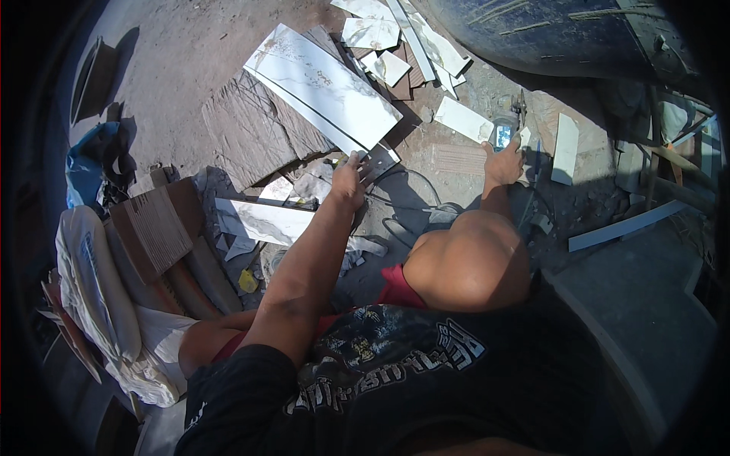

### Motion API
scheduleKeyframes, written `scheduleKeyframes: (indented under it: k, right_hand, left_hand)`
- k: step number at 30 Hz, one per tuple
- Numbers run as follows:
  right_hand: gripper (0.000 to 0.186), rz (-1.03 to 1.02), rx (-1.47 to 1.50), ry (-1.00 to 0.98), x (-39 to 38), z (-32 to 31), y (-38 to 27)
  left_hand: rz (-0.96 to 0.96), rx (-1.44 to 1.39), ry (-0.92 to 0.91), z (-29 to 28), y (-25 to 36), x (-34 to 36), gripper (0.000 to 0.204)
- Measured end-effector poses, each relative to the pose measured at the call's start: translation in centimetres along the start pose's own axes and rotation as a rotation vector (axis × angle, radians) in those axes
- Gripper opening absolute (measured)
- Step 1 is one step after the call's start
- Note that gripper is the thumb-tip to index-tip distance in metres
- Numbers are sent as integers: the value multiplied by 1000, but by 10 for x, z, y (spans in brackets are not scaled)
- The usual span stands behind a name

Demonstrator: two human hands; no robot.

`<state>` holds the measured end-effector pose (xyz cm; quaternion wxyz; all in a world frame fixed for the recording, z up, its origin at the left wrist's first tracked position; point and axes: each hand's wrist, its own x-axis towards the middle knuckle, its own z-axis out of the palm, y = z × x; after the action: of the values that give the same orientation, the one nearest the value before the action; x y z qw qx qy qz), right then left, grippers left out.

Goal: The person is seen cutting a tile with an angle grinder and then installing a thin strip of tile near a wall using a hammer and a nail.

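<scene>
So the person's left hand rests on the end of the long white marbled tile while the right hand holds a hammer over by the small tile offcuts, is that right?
Not quite. The head view shows the left hand at the near end of the long white marbled tile, but the right hand grips a blue and grey power tool, seemingly a grinder, not a hammer. The small tile offcuts do lie beside it.
</scene>
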<state>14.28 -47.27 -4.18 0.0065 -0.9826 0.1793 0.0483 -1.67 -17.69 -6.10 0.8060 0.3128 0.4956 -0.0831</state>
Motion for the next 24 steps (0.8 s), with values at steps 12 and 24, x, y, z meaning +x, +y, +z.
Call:
scheduleKeyframes:
  k: [12,24]
  right_hand:
    - [75,-615,344,-235,-63,-68,68]
    - [72,-656,156,-1231,-55,-91,66]
  left_hand:
    - [156,-32,2,8,33,-60,31]
    - [479,-84,170,39,204,-191,24]
